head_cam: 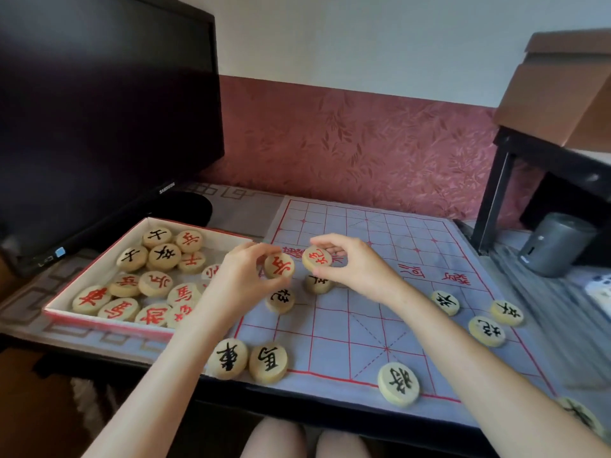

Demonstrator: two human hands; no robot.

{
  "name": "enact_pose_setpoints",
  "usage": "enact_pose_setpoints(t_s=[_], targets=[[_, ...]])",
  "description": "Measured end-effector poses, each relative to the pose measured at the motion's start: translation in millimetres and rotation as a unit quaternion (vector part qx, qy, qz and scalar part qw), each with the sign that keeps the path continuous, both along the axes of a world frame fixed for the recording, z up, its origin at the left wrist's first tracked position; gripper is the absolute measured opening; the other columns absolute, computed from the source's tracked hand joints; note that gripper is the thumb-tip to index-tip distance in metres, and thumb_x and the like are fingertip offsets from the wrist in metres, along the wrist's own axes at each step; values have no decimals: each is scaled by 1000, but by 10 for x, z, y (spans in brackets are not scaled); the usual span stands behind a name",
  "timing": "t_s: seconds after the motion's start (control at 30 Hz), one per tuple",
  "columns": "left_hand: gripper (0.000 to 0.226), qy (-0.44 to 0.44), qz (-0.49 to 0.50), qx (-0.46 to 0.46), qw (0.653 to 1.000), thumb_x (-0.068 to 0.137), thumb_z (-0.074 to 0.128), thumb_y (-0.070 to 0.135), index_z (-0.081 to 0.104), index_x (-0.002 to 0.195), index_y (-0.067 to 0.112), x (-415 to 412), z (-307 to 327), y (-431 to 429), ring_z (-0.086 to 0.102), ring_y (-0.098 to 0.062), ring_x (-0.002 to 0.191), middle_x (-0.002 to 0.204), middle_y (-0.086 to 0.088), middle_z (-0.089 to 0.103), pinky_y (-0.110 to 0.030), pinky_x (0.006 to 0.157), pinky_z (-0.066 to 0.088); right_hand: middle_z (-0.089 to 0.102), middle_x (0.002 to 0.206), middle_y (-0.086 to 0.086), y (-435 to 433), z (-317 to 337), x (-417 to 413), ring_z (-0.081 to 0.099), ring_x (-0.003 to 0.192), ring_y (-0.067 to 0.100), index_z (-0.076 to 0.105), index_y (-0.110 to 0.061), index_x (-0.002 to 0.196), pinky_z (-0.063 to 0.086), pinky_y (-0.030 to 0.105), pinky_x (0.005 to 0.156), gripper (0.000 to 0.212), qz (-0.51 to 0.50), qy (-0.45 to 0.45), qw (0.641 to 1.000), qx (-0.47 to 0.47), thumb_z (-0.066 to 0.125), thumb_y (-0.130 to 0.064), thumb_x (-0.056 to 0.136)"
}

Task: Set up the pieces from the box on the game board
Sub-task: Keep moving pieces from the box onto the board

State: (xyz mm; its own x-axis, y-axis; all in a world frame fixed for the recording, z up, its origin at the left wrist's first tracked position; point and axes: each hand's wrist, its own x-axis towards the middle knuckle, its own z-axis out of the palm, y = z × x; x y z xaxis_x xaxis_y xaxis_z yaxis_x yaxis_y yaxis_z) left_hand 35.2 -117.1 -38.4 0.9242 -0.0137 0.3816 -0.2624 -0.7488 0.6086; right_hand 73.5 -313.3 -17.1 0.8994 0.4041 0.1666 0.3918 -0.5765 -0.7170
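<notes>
1. Forearms. Both of my forearms enter from the lower edge and converge over the near-left part of the game board [334, 328]. The board lies flat on the table, red grid up.

2. Near row. Two black-marked pieces [227, 358] lie side by side, touching, at the board's near-left corner. A third, the single black piece [398, 384], lies on the near border line, well apart from them.

3. Right cluster. Three black-marked discs [486, 331] lie near the board's right edge, close together.

4. Left hand [244, 276]. Wrist raised, fingers curled. Thumb and fingertips pinch the left red piece [279, 265] by its rim, clear of the board, face toward me.

5. Right hand [353, 262]. Palm turned down, fingers arched. Thumb and fingertips pinch the right red piece [317, 258] by its rim, just beside the left one, also lifted.

6. Below the hands. Two loose black pieces [280, 300] rest on the board, one under each hand.

7. Box [99, 317]. It is open and stands left of the board beside my left wrist. It holds the remaining pieces [164, 256], red and black mixed, lying flat.

8. Far zone. A dark monitor [99, 94] stands behind the box. A grey cylinder [555, 244] stands beyond the board's right edge.
</notes>
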Motion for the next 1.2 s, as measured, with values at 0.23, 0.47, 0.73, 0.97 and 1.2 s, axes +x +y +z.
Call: enact_pose_setpoints(t_s=[0.23,0.47,0.73,0.97,1.2], targets=[[47,18,-45,5,999,71,76,32,62,114,18,318,98,-443,50,-1,77,98,4,55,-1,63,36,58,123,-10,-469,28,54,49,109,0,54,-23,128,33,8,88,50,-43,5,999,-19,71,-26,82],[46,29,-104,25,994,73,74,32,61,114,15,795,155,-1069,54,-16,96,107,-4,59,-20,78,39,57,115,-10,-1072,-46,310,54,98,-3,54,-20,128,38,6,76,48,-118,12,993,-28,70,-25,82],[53,79,-160,10,984,77,70,31,54,123,11,1324,61,-1899,53,-14,96,117,-6,58,-18,78,38,57,129,11,-2036,-156,918,55,116,22,51,-7,131,40,25,92,53,-272,22,960,-54,70,-15,81],[40,92,-165,0,982,79,66,29,60,114,10,1621,-69,-2348,56,-19,104,115,-7,61,-21,82,43,55,133,11,-2187,-258,1401,52,121,24,48,-8,133,42,33,102,56,-268,35,960,-74,69,-18,83],[47,108,-146,5,983,79,66,32,58,120,10,1865,-181,-2497,55,-23,110,119,-10,59,-26,91,43,57,130,11,-2203,-390,1609,54,119,26,49,-11,133,43,38,101,51,-275,21,956,-103,64,-24,86]])
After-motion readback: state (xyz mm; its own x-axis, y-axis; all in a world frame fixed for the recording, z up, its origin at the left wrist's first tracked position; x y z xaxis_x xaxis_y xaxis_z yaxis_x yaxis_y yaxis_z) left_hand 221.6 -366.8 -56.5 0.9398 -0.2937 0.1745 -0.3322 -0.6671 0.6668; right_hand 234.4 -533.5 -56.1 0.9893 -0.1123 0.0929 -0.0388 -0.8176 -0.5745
